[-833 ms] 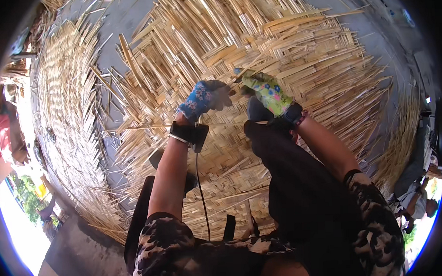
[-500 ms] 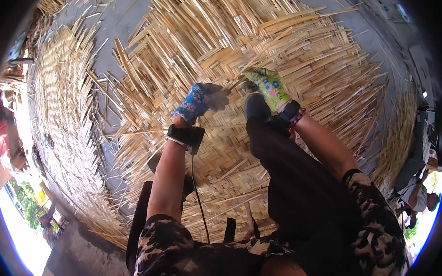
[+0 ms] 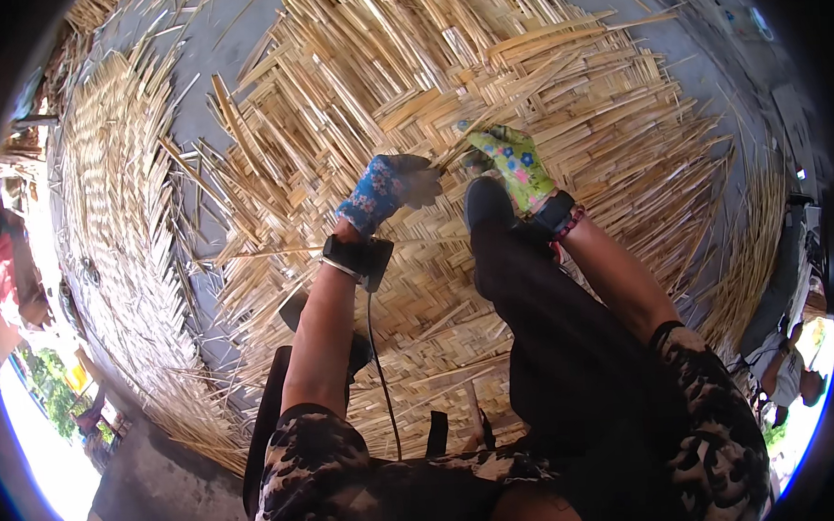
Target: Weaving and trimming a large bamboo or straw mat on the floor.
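A large woven mat of split reed strips (image 3: 436,287) spreads beneath me, with long loose ends at its far side. My left hand (image 3: 394,190), in a blue flowered glove with grey fingers, is closed, its fingertips at the near end of a narrow reed strip (image 3: 454,153). My right hand (image 3: 513,165), in a green flowered glove, is curled round the same strip just to the right, thumb below and fingers above. Both hands are just above the weave, a short gap apart. The left fingertips are slightly blurred.
My dark shoe (image 3: 487,203) rests on the mat beside the right hand. A second woven mat (image 3: 121,197) lies at the left on the grey floor (image 3: 217,47). A black cable (image 3: 381,381) hangs from my left wrist device. Another person (image 3: 788,376) is at the far right.
My left hand has moved slightly right, closer to the right hand and the strip. The right hand has shifted a little right and nearer, with its fingers still curled.
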Demonstrator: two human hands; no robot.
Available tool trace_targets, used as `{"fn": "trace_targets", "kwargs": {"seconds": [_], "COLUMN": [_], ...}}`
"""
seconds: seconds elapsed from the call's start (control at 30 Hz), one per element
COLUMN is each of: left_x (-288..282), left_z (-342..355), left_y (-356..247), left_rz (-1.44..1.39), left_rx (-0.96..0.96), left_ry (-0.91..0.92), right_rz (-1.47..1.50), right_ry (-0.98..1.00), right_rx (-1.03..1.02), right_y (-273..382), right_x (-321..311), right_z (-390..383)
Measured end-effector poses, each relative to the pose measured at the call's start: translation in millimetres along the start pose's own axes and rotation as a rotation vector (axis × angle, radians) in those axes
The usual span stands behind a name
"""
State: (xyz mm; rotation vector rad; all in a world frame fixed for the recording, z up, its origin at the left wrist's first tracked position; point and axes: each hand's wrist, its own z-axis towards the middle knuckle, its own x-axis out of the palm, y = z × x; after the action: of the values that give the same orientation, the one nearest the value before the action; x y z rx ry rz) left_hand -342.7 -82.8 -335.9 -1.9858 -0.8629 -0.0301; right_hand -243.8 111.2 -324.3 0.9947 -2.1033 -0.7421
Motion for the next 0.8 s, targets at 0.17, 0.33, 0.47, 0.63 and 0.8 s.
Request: {"fn": "trace_targets", "kwargs": {"seconds": [0.17, 0.33, 0.47, 0.63, 0.8], "left_x": [-2, -1, -1, -1, -1], "left_z": [3, 6, 2, 2, 4], "left_y": [4, -2, -3, 0, -6], "left_rz": [0.092, 0.116, 0.165, 0.055, 0.198], "left_rx": [0.03, 0.004, 0.025, 0.042, -0.061], "left_ry": [-0.038, -0.036, -0.077, -0.062, -0.118], "right_rz": [0.008, 0.058, -0.166, -0.81, 0.031], "right_ry": [-0.022, 0.006, 0.142, 0.147, -0.044], "right_rx": [0.035, -0.041, -0.257, -0.478, 0.034], "right_y": [-5, -27, -22, -12, -6], "right_x": [0, -18, -13, -15, -5], "right_z": [2, 12, 10, 15, 16]}}
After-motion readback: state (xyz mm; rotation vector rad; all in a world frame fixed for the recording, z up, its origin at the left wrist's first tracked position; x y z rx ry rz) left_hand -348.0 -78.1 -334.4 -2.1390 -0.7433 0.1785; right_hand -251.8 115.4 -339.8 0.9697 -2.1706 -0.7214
